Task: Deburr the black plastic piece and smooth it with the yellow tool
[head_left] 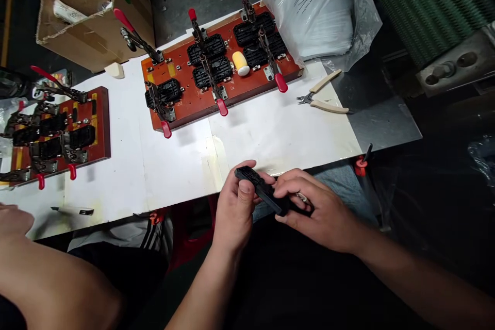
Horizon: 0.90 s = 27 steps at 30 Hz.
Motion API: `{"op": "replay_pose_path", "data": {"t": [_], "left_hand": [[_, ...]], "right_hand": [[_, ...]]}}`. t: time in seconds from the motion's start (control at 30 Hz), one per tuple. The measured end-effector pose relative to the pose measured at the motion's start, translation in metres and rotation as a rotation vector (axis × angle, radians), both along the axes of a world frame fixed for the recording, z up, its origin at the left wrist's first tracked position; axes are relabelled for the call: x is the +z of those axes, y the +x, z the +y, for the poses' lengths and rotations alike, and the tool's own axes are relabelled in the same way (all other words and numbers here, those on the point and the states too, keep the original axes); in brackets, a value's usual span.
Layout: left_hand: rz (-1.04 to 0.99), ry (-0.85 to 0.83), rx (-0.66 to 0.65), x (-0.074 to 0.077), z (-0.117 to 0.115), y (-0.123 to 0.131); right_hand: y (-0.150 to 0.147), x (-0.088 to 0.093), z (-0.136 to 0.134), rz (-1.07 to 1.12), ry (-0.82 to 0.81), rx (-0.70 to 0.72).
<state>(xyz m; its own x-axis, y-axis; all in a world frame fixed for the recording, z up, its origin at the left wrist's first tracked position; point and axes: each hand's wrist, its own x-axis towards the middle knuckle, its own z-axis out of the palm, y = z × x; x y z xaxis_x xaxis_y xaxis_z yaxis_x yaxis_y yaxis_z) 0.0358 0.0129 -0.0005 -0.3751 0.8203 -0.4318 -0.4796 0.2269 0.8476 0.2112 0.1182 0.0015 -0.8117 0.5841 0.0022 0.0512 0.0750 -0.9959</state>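
Over my lap, at the table's front edge, I hold a black plastic part (260,188) shaped like a shallow rectangular housing. My left hand (236,206) grips its far left end, thumb along the side. My right hand (309,206) wraps its near right end, fingers bent over it; a ring shows on one finger. Whether the right fingers also hold something small is hidden. Beyond my hands stands a reddish-brown fixture board (185,113) with red-handled toggle clamps (221,105) and several similar black parts (211,71). A yellow and white rounded object (240,64) rests on that board.
Cream-handled nippers (325,95) lie open right of the board. Behind them is a plastic bag (328,20) of white sheets. A second fixture board (101,129) and a co-worker's arm (50,268) are at left. A cardboard box (96,26) stands at back left.
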Motion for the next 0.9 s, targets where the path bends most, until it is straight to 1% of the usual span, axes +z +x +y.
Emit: {"op": "replay_pose_path", "data": {"t": [0.03,0.07,0.1,0.13,0.17,0.2,0.23,0.27,0.3,0.33,0.37,0.43,0.53,0.6,0.67,0.73,0.9], "left_hand": [[0.02,-0.04,-0.017,0.001,-0.001,0.0],[0.082,-0.074,-0.031,0.002,-0.002,-0.001],[0.203,-0.099,-0.046,0.005,-0.004,-0.002],[0.386,-0.107,-0.075,0.008,-0.005,-0.002],[0.607,-0.093,-0.129,0.012,-0.006,-0.003],[0.826,-0.055,-0.206,0.015,-0.006,-0.003],[1.003,-0.006,-0.298,0.017,-0.005,-0.003],[1.119,0.042,-0.378,0.019,-0.004,-0.004],[1.172,0.075,-0.433,0.02,-0.002,-0.005],[1.163,0.084,-0.456,0.02,-0.001,-0.006],[1.109,0.072,-0.457,0.02,0.0,-0.007],[0.935,0.023,-0.43,0.02,0.0,-0.011],[0.683,-0.017,-0.377,0.022,-0.002,-0.016],[0.592,-0.025,-0.349,0.024,-0.004,-0.017],[0.555,-0.03,-0.344,0.026,-0.004,-0.017],[0.548,-0.03,-0.344,0.027,-0.004,-0.017],[0.547,-0.016,-0.349,0.027,-0.004,-0.017]], "right_hand": [[-0.001,0.0,0.0,-0.023,-0.016,-0.075],[-0.002,0.0,0.002,-0.06,-0.059,-0.152],[-0.003,0.001,0.004,-0.111,-0.122,-0.221],[-0.004,0.003,0.006,-0.165,-0.196,-0.275],[-0.006,0.005,0.009,-0.207,-0.264,-0.3],[-0.007,0.007,0.011,-0.228,-0.318,-0.292],[-0.008,0.009,0.012,-0.234,-0.353,-0.264],[-0.008,0.01,0.013,-0.24,-0.371,-0.226],[-0.008,0.012,0.014,-0.247,-0.378,-0.175],[-0.006,0.013,0.015,-0.253,-0.374,-0.114],[-0.004,0.014,0.016,-0.256,-0.355,-0.05],[0.003,0.016,0.02,-0.258,-0.271,0.062],[0.012,0.019,0.028,-0.25,-0.038,0.156],[0.014,0.021,0.032,-0.212,0.125,0.178],[0.012,0.024,0.033,-0.15,0.258,0.186],[0.009,0.026,0.033,-0.094,0.338,0.172],[0.001,0.027,0.032,-0.058,0.4,0.202]]}}
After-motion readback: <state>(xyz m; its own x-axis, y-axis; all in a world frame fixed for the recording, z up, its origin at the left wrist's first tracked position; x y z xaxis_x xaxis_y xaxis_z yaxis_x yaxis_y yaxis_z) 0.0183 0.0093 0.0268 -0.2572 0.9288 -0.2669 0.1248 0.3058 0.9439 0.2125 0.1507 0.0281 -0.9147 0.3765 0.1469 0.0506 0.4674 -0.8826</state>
